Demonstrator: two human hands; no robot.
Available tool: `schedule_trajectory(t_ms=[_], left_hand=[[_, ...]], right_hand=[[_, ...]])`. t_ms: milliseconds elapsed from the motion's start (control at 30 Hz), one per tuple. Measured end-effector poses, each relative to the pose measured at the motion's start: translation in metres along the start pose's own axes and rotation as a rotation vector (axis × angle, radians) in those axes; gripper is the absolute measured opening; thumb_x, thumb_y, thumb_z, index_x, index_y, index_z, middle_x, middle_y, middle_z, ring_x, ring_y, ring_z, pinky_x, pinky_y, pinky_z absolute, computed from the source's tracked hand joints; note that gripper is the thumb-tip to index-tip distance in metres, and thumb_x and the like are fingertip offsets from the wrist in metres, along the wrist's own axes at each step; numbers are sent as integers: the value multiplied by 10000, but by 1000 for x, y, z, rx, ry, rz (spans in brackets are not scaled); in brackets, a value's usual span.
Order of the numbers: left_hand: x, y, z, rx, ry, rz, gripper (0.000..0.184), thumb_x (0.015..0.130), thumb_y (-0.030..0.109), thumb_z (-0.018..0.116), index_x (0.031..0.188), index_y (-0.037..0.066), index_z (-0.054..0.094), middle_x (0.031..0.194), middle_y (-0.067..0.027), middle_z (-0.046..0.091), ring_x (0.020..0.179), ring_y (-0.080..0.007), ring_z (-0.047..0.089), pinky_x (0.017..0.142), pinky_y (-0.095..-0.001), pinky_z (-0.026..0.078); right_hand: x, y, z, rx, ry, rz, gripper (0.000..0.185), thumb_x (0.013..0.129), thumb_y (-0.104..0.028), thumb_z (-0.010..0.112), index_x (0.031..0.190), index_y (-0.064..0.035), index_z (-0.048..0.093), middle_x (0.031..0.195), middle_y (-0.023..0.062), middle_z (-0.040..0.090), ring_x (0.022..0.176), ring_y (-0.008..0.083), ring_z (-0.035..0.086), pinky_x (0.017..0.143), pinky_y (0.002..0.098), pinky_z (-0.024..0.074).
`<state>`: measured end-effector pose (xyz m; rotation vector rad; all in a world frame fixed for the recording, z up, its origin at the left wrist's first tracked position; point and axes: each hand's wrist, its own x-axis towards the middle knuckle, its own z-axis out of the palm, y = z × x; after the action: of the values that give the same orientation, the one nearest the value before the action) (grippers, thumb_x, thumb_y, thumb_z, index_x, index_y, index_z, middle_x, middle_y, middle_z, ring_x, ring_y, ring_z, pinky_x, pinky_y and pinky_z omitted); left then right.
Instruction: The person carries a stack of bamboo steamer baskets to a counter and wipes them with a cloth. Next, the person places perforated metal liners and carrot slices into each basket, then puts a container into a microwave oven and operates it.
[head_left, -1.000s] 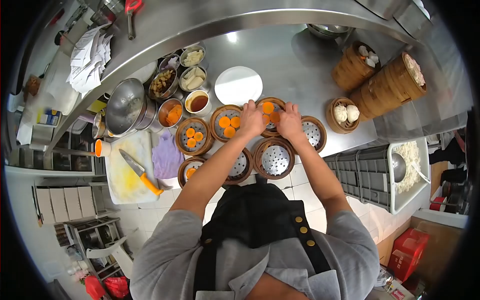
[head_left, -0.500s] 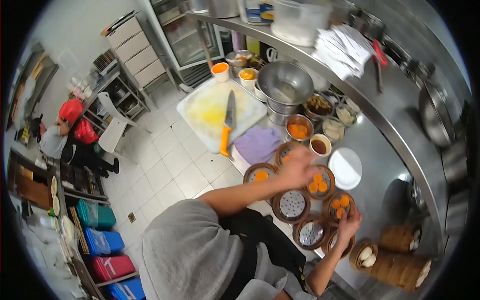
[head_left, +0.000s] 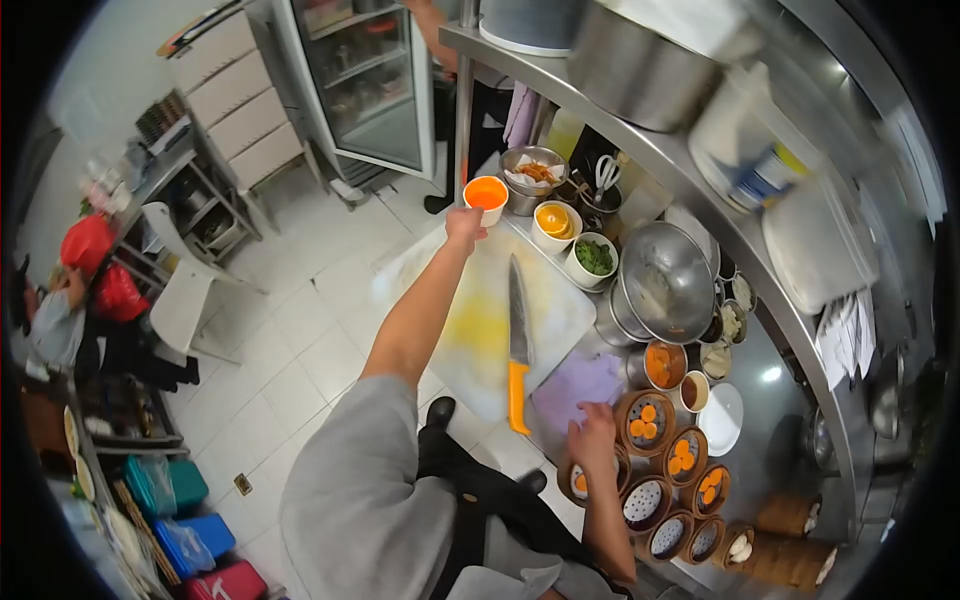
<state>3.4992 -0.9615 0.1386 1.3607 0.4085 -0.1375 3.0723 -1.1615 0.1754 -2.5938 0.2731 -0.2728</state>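
Note:
My left hand (head_left: 465,228) is closed around a white cup (head_left: 487,208) with bright orange contents, at the far corner of the white cutting board (head_left: 415,290). A knife (head_left: 518,335) with an orange handle lies on that board. My right hand (head_left: 593,428) hangs open by the edge of a purple cloth (head_left: 572,388), fingers a little apart and holding nothing I can see. Beside it are small bamboo steamers, some holding orange slices (head_left: 643,422), others showing only a perforated liner (head_left: 642,500).
Cups of orange pieces (head_left: 554,222) and chopped greens (head_left: 595,258) stand beside a large metal bowl (head_left: 668,280). A metal shelf (head_left: 640,125) overhangs the counter. A white plate (head_left: 721,418) lies near stacked steamers (head_left: 785,560). Other people are at the far left and behind the shelf post.
My left hand has moved from above the steamers to the orange cup and grasped it. My right hand has left the orange-filled steamer and moved toward the cloth. The view has shifted.

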Motion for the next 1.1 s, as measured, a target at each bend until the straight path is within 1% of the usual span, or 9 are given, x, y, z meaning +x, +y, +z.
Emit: schedule_trajectory(t_ms=[333,500,633,700,733,800,867,933,1100], left_hand=[[10,-2,-10,-162,-18,-92,206,796,97,632,896,-78,591,798,-132,610,625,-215,633,551,-317,571],[-48,8,-55,-96,-343,121,133,811,30,581,801,-94,626,786,-106,633,679,-170,638,616,-304,571],[-153,25,-100,15,-689,149,165,814,22,549,887,-65,669,821,-62,647,742,-134,627,709,-301,543],[-220,29,-122,70,-901,104,197,825,40,573,967,-42,682,868,-32,648,773,-107,603,734,-281,508],[-287,11,-132,208,-970,54,180,839,46,598,979,-32,680,887,-23,645,767,-96,590,710,-267,501],[-344,-17,-155,129,-1174,-96,124,833,13,605,924,-43,668,866,-34,637,758,-88,578,646,-238,462],[-387,-56,-177,178,-1356,-190,78,800,-28,562,724,-12,570,782,-16,569,698,-102,538,655,-273,481],[-467,-70,-191,308,-1466,-296,84,784,-25,552,708,1,528,718,1,492,648,-90,476,649,-286,477],[-612,-137,-237,459,-1982,-443,75,806,-20,535,739,-9,566,700,-24,545,592,-113,517,646,-304,518]], right_hand=[[55,36,91,-245,-123,386,342,601,-147,735,882,-67,558,899,205,538,958,412,530,832,467,457],[37,21,72,-149,11,293,452,623,-147,758,1043,-103,595,1033,190,565,1005,361,542,844,433,488],[16,-76,43,674,380,322,249,795,-122,713,1002,-48,595,928,90,627,872,199,619,781,329,516],[-17,-112,27,685,360,292,160,875,-76,660,1008,-42,577,857,23,616,766,103,601,674,253,513],[-72,-149,14,974,414,369,142,885,-124,674,940,-54,563,770,13,605,698,98,596,640,256,509],[-136,-162,25,814,526,453,175,885,-187,683,856,-60,565,734,22,592,658,100,576,585,260,484],[-217,-194,15,508,701,619,240,861,-230,697,792,-39,569,716,65,572,651,144,570,584,307,477],[-306,-221,15,399,819,788,193,808,-172,662,765,-10,565,785,160,564,731,306,576,654,394,473],[-473,-291,40,127,1295,1122,160,804,-126,579,731,9,535,827,198,570,777,357,571,689,425,468]])
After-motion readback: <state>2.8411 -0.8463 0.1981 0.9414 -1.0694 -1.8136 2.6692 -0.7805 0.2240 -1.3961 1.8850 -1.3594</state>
